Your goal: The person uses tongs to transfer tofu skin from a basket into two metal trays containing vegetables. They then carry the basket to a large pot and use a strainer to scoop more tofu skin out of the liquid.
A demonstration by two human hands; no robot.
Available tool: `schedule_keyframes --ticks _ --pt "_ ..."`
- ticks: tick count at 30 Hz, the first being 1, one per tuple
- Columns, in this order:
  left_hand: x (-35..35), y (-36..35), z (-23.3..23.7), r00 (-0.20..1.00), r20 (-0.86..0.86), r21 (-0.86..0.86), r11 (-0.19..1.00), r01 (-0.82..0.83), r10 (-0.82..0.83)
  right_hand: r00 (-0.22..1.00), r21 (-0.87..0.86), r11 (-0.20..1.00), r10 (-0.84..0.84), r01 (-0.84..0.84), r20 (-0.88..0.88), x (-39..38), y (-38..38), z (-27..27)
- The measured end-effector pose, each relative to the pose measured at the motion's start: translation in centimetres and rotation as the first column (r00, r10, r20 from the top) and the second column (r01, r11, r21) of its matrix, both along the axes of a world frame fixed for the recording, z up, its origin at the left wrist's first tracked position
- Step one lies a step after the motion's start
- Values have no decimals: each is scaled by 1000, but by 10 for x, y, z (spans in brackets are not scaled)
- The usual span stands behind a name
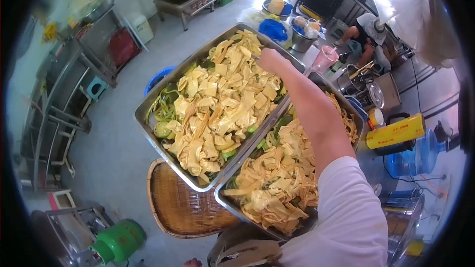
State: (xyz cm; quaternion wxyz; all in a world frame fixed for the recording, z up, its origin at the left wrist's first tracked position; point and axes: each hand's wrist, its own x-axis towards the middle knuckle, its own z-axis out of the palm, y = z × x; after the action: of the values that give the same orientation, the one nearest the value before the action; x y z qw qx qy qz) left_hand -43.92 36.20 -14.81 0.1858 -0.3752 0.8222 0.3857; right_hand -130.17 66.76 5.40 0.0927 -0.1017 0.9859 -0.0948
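My right hand (273, 61) is closed at the far right edge of a large metal tray (148, 100). A small dark, metallic bit shows at its fingers, but I cannot make out what it is. Pale yellow tofu skin pieces (217, 96) are heaped in this tray, over green vegetables and sliced lotus root (162, 128). Under my right forearm stands a second metal tray (225, 202) with more tofu skin (282, 173). Only a sliver of my left hand (192, 263) shows at the bottom edge; its fingers are mostly hidden.
A woven bamboo tray (168, 212) lies below the metal trays. At lower left stands a green gas cylinder (121, 241), with metal racks (49, 118) beyond. Tubs, bags and a pink cup (325, 59) sit to the right, near a seated person (366, 39).
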Motion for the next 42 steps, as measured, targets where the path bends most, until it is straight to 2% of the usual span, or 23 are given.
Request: schedule_keyframes --ticks 2,3,4,5,6,7,9,13,16,19,22,25,27,29,31,32,33,35,36,38,39,42 --pt "4 5 -11 952 -122 -290 928 235 -279 991 52 992 112 -116 77 18 -20 8" --pt "0 -1 -16 999 -25 -30 999 36 -37 988 38 992 115 -120 106 21 -31 -2" --pt "-13 -1 -14 976 85 136 968 -212 202 981 21 986 164 -167 104 35 -43 -1" --pt "-38 2 0 876 215 223 851 -475 432 972 5 977 211 -212 100 58 -55 6" --pt "-58 8 15 710 299 217 679 -701 637 963 -11 967 253 -254 95 81 -65 16" --pt "-64 9 19 720 284 216 689 -692 633 964 22 974 220 -225 147 106 -82 33" --pt "-72 4 17 748 248 221 716 -662 615 948 29 957 280 -287 151 126 -104 22" --pt "-86 -5 19 725 216 262 677 -688 653 899 44 902 422 -429 116 163 -139 19" --pt "-84 -7 11 730 224 278 675 -683 646 868 -59 888 459 -456 190 200 -165 38" --pt "-76 -8 5 721 263 292 659 -693 642 748 18 752 652 -658 122 234 -174 40" --pt "-69 -8 1 706 288 301 638 -708 647 789 -101 814 580 -572 202 251 -161 57" --pt "-61 -5 0 698 293 310 625 -716 654 922 -125 944 325 -305 208 226 -143 56" --pt "-58 -11 2 705 315 333 622 -709 635 905 -92 938 346 -334 249 225 -137 51" --pt "-36 -29 -32 877 197 356 802 -480 438 922 -135 936 345 -324 177 227 -136 16" --pt "-31 -34 -42 897 183 394 806 -442 403 873 -90 891 454 -445 176 255 -130 20" --pt "-37 -37 -38 849 229 422 738 -527 476 841 -68 859 510 -507 179 264 -127 28" --pt "-42 -40 -34 791 276 443 658 -609 546 866 -132 896 444 -425 229 269 -119 40" --pt "-57 -44 -27 775 262 420 655 -628 575 887 -244 934 331 -260 321 273 -92 66" --pt "-62 -44 -23 762 256 408 648 -643 595 930 -216 967 199 -136 308 267 -77 69" --pt "-76 -40 -13 751 232 370 658 -656 618 989 -106 993 71 -57 133 253 -34 48" --pt "-79 -38 -8 744 222 347 662 -664 630 996 -15 996 87 -87 -28 247 -14 29" --pt "-79 -35 -9 775 209 338 700 -630 596 979 48 983 169 -176 116 241 10 26"
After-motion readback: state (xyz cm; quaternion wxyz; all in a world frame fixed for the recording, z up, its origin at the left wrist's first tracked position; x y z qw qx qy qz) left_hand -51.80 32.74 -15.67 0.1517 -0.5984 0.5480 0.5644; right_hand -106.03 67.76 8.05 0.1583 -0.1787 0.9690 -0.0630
